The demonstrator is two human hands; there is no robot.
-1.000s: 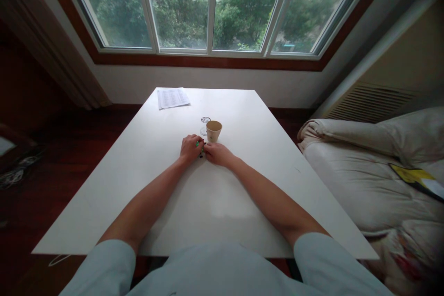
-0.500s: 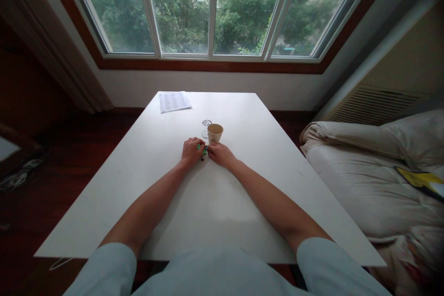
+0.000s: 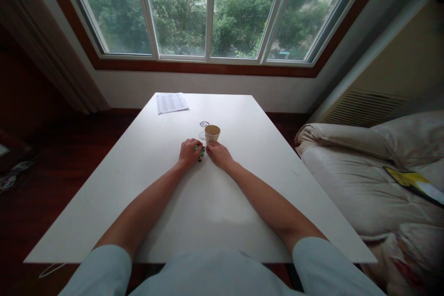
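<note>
Both of my hands rest on the white table (image 3: pixel 208 203), close together near its middle. My left hand (image 3: pixel 189 151) is curled, its fingertips pinched on small green pieces (image 3: pixel 200 151). My right hand (image 3: pixel 217 152) is also closed, its fingertips meeting the same little green and dark pieces between the two hands. I cannot make out what the pieces are. A tan paper cup (image 3: pixel 212 132) stands upright just beyond my right hand, not touched. A small clear round lid (image 3: pixel 203 126) lies beside the cup on its far left.
A printed sheet of paper (image 3: pixel 171 102) lies at the table's far left corner. A bed with pale bedding (image 3: pixel 374 180) and a yellow book (image 3: pixel 412 180) stands right of the table. Windows fill the far wall. Dark wooden floor lies to the left.
The hands keep their place on the small pieces, with only slight finger shifts. The camera has drifted a little, so the scene has shifted slightly left.
</note>
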